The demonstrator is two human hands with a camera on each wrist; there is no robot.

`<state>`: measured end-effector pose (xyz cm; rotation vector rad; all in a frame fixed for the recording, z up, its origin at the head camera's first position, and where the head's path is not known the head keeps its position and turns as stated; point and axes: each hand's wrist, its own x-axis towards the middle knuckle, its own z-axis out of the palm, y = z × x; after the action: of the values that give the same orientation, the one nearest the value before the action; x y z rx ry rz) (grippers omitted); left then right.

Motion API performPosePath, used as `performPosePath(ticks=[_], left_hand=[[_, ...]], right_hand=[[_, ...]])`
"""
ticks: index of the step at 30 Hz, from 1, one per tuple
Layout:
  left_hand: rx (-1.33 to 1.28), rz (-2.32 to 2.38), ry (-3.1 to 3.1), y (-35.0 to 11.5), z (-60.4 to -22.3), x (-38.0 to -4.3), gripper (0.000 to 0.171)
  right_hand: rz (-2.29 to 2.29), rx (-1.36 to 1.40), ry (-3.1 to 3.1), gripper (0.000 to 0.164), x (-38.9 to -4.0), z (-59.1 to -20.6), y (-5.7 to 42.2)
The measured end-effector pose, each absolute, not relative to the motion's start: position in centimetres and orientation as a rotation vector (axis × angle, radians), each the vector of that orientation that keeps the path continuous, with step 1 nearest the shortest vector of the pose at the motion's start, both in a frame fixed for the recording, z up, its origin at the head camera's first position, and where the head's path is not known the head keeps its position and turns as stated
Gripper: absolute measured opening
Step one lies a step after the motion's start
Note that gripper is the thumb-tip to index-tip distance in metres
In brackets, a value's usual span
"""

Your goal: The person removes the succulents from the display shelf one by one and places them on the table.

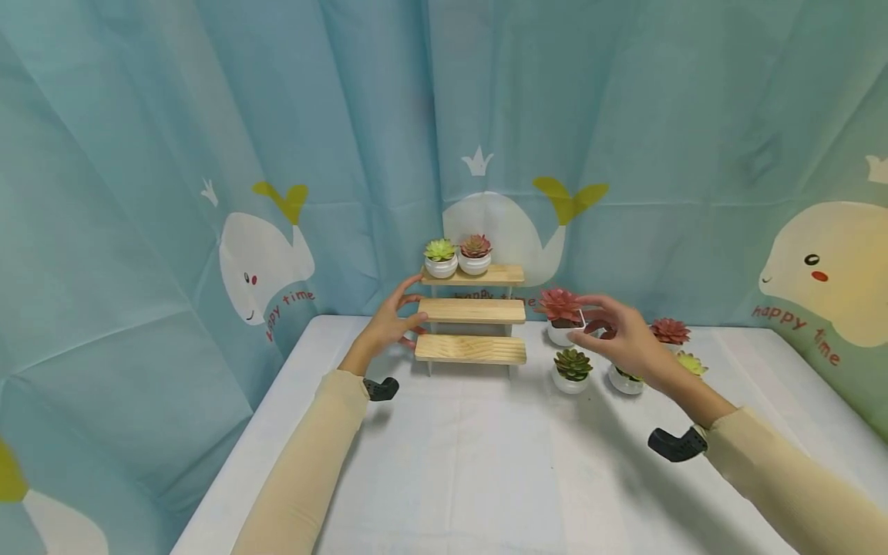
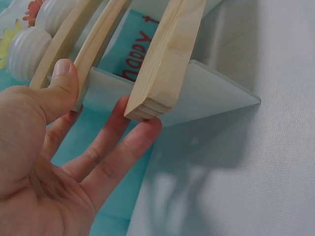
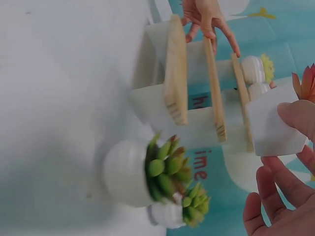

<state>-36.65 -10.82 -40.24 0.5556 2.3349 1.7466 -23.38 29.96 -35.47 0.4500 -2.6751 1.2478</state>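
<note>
A three-tier wooden display stand [image 1: 472, 311] with pale translucent side supports stands at the back of the table. My left hand [image 1: 394, 324] grips its left side; in the left wrist view the thumb lies over the middle board's end and fingertips touch the lowest board [image 2: 162, 64]. Right of the stand, my right hand [image 1: 620, 335] pinches a white angular pot [image 3: 275, 120] holding a red succulent [image 1: 560, 303] between thumb and fingers. On the top board sit a light-green succulent [image 1: 440, 258] and a reddish one [image 1: 475, 254], both in round white pots.
On the table's right are a dark-green potted succulent [image 1: 572, 370], another white pot [image 1: 627, 381] partly behind my right hand, a red succulent [image 1: 670, 331] and a yellow-green one [image 1: 691, 364]. A blue whale-print curtain [image 1: 388, 116] hangs behind the white-covered table [image 1: 444, 462].
</note>
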Motion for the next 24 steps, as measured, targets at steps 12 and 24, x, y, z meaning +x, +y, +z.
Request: performPosePath(ticks=[12,24], left_hand=[[0.539,1.740,2.352,-10.8,-40.2,-36.5,0.077],[0.553,1.741,2.349,-10.8,-40.3,-36.7,0.079]], right_hand=[[1.232,0.374,-2.661,0.059,-19.6,-37.5,32.2],[1.267,0.352,-2.634,0.057,-17.1,-39.9,32.9]])
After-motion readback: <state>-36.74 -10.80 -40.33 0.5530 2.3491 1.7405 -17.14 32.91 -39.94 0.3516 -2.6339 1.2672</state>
